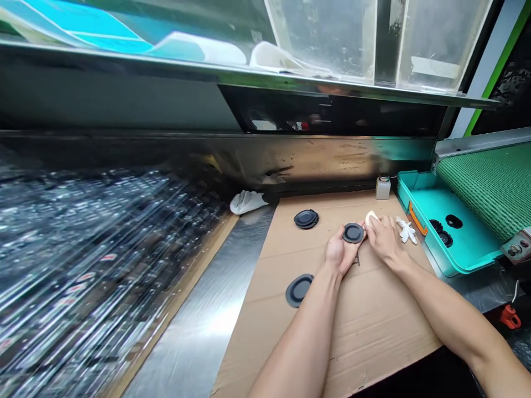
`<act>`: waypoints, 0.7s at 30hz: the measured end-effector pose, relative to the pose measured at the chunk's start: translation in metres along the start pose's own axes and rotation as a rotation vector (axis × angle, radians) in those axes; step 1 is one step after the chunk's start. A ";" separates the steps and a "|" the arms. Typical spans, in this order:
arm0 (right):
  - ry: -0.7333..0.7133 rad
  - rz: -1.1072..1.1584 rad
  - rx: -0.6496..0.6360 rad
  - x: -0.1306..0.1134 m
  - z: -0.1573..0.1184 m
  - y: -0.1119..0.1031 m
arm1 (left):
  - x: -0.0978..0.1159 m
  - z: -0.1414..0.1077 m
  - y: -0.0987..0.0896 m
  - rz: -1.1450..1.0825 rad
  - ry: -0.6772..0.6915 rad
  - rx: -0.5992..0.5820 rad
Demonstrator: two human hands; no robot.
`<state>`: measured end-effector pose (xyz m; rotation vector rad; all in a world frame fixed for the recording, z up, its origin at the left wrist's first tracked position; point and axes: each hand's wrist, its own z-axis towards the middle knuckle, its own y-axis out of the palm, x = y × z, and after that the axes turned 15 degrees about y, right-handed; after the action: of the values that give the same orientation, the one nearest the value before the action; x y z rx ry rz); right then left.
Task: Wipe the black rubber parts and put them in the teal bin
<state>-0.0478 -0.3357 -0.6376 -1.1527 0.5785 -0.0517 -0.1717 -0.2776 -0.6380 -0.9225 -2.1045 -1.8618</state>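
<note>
In my left hand (337,250) lies a round black plastic part (353,232), its flat face up and my fingers around its edge. Just to its right, my right hand (384,239) is closed on a white cloth (371,217), close to the part's rim. Both hands are over a brown cardboard sheet (385,320). A small stack of similar black parts (306,219) sits on the cardboard to the left. Nearer to me, another dark part (299,290) is partly covered by my left forearm. A crumpled white wipe (406,230) lies right of my right hand.
A turquoise tray (468,260) with several black parts stands at the right, under the end of a green conveyor belt (493,177). A small bottle (383,187) stands at the cardboard's back edge. Clear plastic-wrapped goods (103,265) fill the left. A metal shelf (249,74) overhangs the back.
</note>
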 end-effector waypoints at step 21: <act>0.025 0.401 -0.244 0.002 -0.003 -0.023 | 0.002 0.000 0.001 0.053 -0.020 -0.066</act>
<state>-0.0415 -0.3488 -0.6195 -1.2527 0.8458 0.3574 -0.1728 -0.2772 -0.6355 -1.0052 -2.0205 -1.9138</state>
